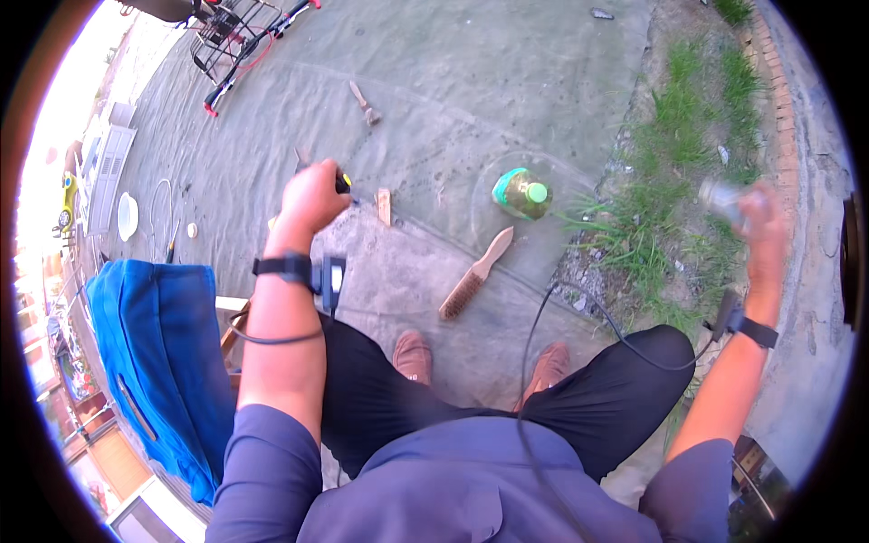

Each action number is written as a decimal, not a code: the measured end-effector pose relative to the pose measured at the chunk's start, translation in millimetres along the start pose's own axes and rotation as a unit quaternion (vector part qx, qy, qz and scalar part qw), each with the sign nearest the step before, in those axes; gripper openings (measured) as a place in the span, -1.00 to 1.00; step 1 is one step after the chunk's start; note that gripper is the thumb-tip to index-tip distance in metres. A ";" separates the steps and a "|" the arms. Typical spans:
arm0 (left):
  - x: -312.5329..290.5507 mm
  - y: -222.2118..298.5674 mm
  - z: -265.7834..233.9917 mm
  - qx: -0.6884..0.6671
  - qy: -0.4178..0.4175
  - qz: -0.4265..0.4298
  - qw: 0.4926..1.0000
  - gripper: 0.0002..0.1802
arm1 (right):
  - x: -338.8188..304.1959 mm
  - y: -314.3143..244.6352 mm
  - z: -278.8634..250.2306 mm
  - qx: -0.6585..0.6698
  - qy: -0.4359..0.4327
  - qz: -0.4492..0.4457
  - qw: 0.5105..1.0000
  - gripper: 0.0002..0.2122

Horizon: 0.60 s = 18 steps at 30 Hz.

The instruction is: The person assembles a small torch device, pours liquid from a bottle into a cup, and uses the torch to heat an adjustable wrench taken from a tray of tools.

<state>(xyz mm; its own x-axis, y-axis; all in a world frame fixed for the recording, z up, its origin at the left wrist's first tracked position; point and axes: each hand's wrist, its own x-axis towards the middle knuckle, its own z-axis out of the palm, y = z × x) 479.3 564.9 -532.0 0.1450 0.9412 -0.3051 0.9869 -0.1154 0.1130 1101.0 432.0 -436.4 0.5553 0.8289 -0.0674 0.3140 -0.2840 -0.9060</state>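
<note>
My left hand [312, 201] is closed round a dark thing with a yellow mark [343, 182], perhaps a tool handle; its kind is mostly hidden by the fingers. Held out far to the right over the grass strip, my right hand [766, 222] is blurred. Its fingers are round a clear, greyish object [721, 195], too smeared to name. On the ground between the hands lies a wooden-handled brush [475, 276] with brown bristles. Beyond it is a bottle [523, 194] with yellowish-green contents, a teal label and a pale green cap. A small wooden block [385, 207] lies near my left hand.
A small paintbrush-like tool [365, 102] lies farther out on the grey sheet. At my left hangs a blue cloth [158, 353]; a metal-framed cart [237, 50] stands far left. Grass [625, 226] borders the right side. Black cables run from my wrist devices.
</note>
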 end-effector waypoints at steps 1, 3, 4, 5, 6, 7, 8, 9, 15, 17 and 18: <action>3.0 13.6 2.3 -0.073 0.063 -0.033 0.995 -0.65 | 2.0 5.7 -4.3 -0.098 0.017 0.023 0.995 -0.41; 3.7 32.2 -31.2 -0.122 0.134 -0.010 0.983 -0.61 | -6.5 5.7 -9.1 -0.087 0.066 0.031 0.994 -0.32; 0.4 44.8 -57.9 -0.186 0.184 0.024 0.965 -0.61 | -1.0 3.6 -17.9 -0.044 0.065 -0.003 0.997 -0.32; -4.0 62.2 -80.7 -0.344 0.184 0.046 0.920 -0.59 | 5.4 -9.0 -41.5 -0.010 0.078 -0.044 0.996 -0.32; -13.0 73.9 -93.4 -0.486 0.175 0.062 0.854 -0.58 | 9.0 -14.4 -56.4 0.029 0.085 -0.080 0.993 -0.32; -16.6 73.5 -97.5 -0.626 0.157 0.146 0.750 -0.57 | 2.5 -35.2 -58.8 0.118 0.059 -0.100 0.986 -0.32; -19.7 69.3 -100.0 -0.740 0.136 0.222 0.621 -0.56 | -6.7 -58.6 -52.4 0.209 0.027 -0.118 0.970 -0.32; -18.1 65.2 -98.5 -0.795 0.087 0.299 0.521 -0.52 | -10.1 -57.8 -50.4 0.293 -0.004 -0.121 0.948 -0.32; 8.4 13.1 -5.7 -0.033 0.076 0.013 0.997 -0.66 | 3.8 -16.5 -51.4 0.343 -0.031 -0.061 0.937 -0.40; 2.1 42.0 -41.0 -0.120 0.189 0.020 0.974 -0.65 | 8.5 3.0 -63.0 0.211 0.023 -0.018 0.977 -0.46; -6.2 56.3 -71.1 -0.219 0.204 0.052 0.953 -0.66 | 8.3 9.7 -68.1 0.141 0.047 0.006 0.989 -0.50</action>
<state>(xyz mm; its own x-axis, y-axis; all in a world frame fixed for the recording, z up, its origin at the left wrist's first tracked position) 528.9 575.2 -456.4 0.1127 0.9873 0.1116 0.8317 -0.1552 0.5331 1161.1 403.2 -417.3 0.6313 0.7738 -0.0519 0.0862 -0.1365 -0.9869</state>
